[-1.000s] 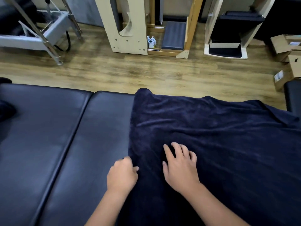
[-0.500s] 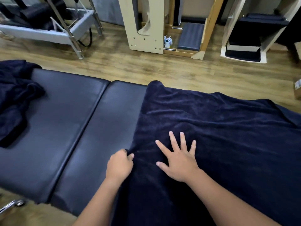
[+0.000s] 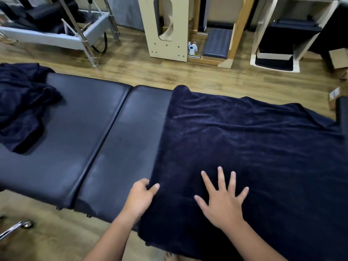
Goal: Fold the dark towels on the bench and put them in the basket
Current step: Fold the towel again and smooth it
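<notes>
My L hand [image 3: 140, 198] has a grip on the left edge of the spread towel [image 3: 250, 153], near its front corner: thumb on top, fingers curled under the hem, so cloth is pinched between them. My R hand [image 3: 223, 202] lies flat on the same towel just right of that grip, fingers [image 3: 220, 176] straight and splayed wide, palm down, holding nothing, only pressing the pile.

The towel is laid out over the right part of the black padded surface [image 3: 81, 140]. Its long axis runs left-right across the surface, w/ the short left edge going from my L hand away to the far side, where a corner bunches up a bit at the surface's back edge. The near edge hangs over the front of the surface toward me; the right end runs out of view. Cloth is mostly flat, w/ low ripples.

A second dark towel [image 3: 22, 104] sits crumpled in a heap at the far left end of the surface, well apart from both hands, part of it draped over the back edge.
</notes>
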### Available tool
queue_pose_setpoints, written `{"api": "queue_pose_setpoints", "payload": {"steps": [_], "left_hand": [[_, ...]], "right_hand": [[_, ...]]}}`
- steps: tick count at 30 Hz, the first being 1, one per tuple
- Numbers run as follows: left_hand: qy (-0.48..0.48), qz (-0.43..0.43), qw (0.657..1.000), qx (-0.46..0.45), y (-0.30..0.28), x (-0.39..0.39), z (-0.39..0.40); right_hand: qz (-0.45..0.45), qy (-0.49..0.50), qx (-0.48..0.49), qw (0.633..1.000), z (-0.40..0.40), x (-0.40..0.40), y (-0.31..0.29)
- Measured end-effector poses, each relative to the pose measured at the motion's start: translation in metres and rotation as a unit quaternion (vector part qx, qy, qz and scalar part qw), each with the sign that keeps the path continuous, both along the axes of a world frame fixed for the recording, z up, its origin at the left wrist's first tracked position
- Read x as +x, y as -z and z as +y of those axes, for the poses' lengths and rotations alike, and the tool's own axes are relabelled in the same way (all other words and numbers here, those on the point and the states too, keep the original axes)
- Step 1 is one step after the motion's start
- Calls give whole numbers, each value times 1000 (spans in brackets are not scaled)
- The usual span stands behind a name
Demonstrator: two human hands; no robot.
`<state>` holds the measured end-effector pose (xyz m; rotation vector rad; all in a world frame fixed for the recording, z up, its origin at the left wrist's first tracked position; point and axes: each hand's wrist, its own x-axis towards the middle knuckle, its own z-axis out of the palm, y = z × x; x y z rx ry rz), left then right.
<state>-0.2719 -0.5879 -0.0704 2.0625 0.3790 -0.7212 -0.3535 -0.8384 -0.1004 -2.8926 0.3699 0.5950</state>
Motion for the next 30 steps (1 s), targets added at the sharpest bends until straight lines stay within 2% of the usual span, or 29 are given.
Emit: {"api": "queue_pose_setpoints", "payload": {"steps": [3, 7, 10, 12, 14, 16, 18, 22, 23, 27, 30], "left_hand": [[68, 45, 997, 1, 3, -24, 14], [9, -16, 1000, 4, 7, -26, 44], [-5, -11, 1000, -15, 4, -32, 55], [36, 23, 998, -46, 5, -42, 56], [75, 21, 997, -28, 8, -46, 59], [74, 4, 997, 10, 11, -44, 68], [31, 6, 999, 12, 16, -45, 78], [8, 16, 998, -65, 11, -60, 72], [29, 12, 998, -63, 8, -65, 67], [121, -5, 991, 52, 11, -81, 65], [61, 24, 998, 21, 17, -90, 82]], "right_hand": [[1, 5, 8, 1000, 17, -8, -7], [22, -67, 19, 997, 39, -33, -11], [35, -15, 3, 999, 42, -59, -13], [41, 4, -3, 999, 44, -75, -14], [51, -21, -4, 998, 44, -88, -15], [54, -28, -2, 998, 39, -99, -17], [48, 13, -3, 999, 26, -110, -19], [33, 73, -18, 997, 8, -128, -18], [29, 75, -20, 997, 6, -131, -18], [23, 113, -15, 993, -5, -145, -16], [22, 144, -19, 989, -15, -158, -15]]}}
